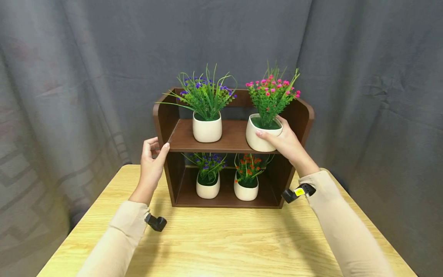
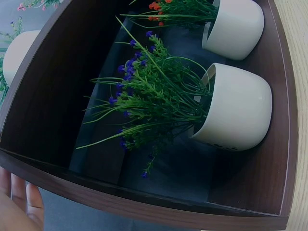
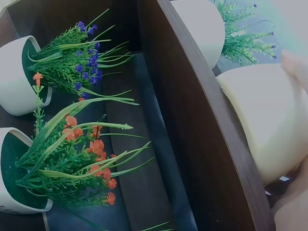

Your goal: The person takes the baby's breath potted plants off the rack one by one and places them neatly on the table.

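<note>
My right hand [image 1: 287, 140] grips a white pot with pink flowers [image 1: 259, 139], thumb on its front rim and fingers round its right side. That pot sits at the front edge of the upper tier, slightly tilted, and its pale wall [image 3: 269, 115] shows in the right wrist view. On the left, my left hand [image 1: 152, 161] holds the side panel of the dark brown shelf [image 1: 221, 151], thumb at the panel's front edge, fingers along its outer face. Parts of those fingers [image 2: 19, 195] appear in the left wrist view.
A white pot with purple flowers [image 1: 207, 130] stands on the upper tier, left of the held one. Below are a second purple-flowered pot [image 1: 207, 190] and an orange-flowered pot [image 1: 246, 192]. The shelf stands on a light wooden table [image 1: 221, 242], before a grey curtain [image 1: 242, 34].
</note>
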`<action>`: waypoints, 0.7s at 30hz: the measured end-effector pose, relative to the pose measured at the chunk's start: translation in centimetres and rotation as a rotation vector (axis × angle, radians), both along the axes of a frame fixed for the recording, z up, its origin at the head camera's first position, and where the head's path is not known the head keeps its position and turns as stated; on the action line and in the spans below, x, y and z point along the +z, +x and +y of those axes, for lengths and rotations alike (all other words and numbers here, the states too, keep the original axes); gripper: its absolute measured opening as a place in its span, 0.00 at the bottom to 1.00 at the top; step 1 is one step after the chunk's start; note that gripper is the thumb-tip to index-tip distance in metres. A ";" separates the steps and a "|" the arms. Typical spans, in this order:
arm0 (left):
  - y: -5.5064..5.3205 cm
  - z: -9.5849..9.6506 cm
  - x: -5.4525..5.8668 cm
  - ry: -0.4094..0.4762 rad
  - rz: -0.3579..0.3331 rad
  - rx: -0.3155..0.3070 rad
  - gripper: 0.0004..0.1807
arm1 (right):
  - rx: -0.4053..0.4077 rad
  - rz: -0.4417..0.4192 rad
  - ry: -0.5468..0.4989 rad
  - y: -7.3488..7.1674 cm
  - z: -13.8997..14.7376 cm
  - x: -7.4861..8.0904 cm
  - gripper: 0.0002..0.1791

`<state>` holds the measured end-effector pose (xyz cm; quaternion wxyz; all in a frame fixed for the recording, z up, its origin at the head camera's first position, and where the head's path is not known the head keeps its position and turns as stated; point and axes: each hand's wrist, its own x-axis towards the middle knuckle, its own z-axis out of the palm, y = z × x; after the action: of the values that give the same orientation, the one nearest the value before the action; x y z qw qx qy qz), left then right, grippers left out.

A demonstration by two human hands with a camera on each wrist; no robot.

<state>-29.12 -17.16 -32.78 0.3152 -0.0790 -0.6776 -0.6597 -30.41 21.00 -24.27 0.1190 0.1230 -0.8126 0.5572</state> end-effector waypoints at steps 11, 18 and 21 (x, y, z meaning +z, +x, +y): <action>-0.1 -0.1 0.0 -0.016 -0.013 -0.007 0.22 | -0.016 0.031 0.079 1.8 0.3 0.2 0.57; 0.8 0.2 0.7 -0.019 -0.036 -0.019 0.22 | 0.016 0.035 0.086 2.9 0.7 0.3 0.53; 1.9 0.7 1.6 -0.024 -0.039 -0.020 0.21 | 0.049 0.025 0.088 3.2 0.9 0.5 0.51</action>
<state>-27.26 -16.42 -31.14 0.2944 -0.0769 -0.6906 -0.6562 -27.23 21.88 -23.73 0.1099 0.1548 -0.8316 0.5220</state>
